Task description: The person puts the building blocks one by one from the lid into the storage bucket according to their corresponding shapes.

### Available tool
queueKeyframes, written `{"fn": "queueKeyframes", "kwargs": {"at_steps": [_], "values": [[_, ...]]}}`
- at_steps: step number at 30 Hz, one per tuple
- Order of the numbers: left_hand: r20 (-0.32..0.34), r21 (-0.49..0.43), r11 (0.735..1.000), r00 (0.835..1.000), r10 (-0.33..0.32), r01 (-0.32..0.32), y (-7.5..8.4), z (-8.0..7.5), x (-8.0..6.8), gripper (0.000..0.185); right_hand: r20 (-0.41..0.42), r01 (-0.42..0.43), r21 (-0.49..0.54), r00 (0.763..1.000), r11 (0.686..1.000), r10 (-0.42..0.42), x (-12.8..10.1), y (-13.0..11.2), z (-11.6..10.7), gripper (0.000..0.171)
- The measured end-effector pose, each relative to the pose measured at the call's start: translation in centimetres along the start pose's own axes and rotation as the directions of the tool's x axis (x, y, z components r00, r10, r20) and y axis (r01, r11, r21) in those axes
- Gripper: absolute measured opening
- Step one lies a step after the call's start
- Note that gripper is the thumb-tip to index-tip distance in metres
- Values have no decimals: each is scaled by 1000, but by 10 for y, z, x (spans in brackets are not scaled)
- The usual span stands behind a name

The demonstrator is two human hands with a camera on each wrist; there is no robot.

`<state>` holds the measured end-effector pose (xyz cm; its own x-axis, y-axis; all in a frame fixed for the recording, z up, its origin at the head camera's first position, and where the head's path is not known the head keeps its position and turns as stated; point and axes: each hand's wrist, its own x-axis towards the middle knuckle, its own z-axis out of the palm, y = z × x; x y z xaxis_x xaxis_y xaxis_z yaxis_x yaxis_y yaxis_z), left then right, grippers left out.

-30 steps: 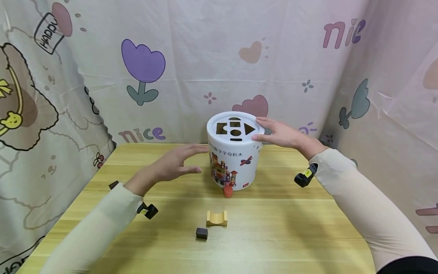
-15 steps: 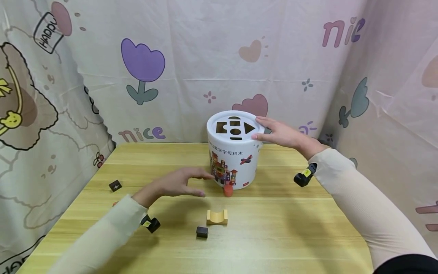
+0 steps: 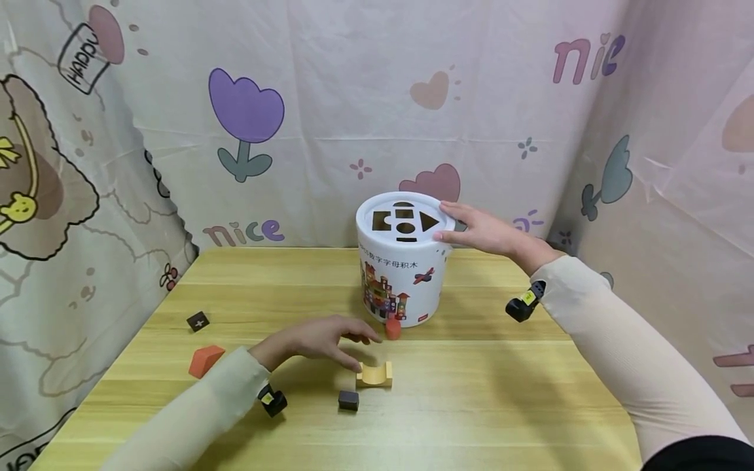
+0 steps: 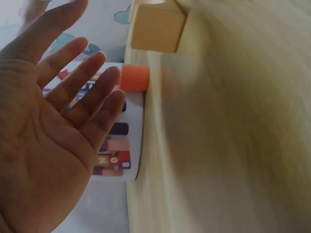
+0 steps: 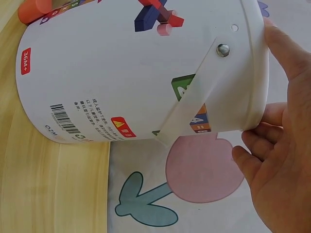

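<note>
Right hand (image 3: pixel 480 230) steadies bucket (image 3: pixel 402 275); left hand (image 3: pixel 318 339) over arch block (image 3: pixel 374 375)

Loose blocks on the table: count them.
5: red cylinder by the bucket, arch, dark cube, orange block, black tile. Others may be hidden.

The curtain (image 3: pixel 330 118) reads "nice" and "HAPPY"; the bucket (image 5: pixel 121 73) "36M+"
</note>
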<state>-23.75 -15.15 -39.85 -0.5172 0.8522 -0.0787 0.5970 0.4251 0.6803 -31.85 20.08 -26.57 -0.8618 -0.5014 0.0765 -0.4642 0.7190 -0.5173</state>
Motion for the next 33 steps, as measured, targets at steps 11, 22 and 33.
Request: {"fn": "queueKeyframes", "kwargs": {"at_steps": [11,22,33], "values": [[133,-39,998,989,58,-53,-2,13,15,57,-9,5,9,1000,1000,-5,-1,0,1,89],[219,-3,994,970,106,-108,-2,18,20,56,-12,-14,12,1000,1000,14,-1,2,2,91],[194,-4,996,977,88,-89,-2,23,26,66,-16,-11,9,1000,1000,12,0,4,3,90]]}}
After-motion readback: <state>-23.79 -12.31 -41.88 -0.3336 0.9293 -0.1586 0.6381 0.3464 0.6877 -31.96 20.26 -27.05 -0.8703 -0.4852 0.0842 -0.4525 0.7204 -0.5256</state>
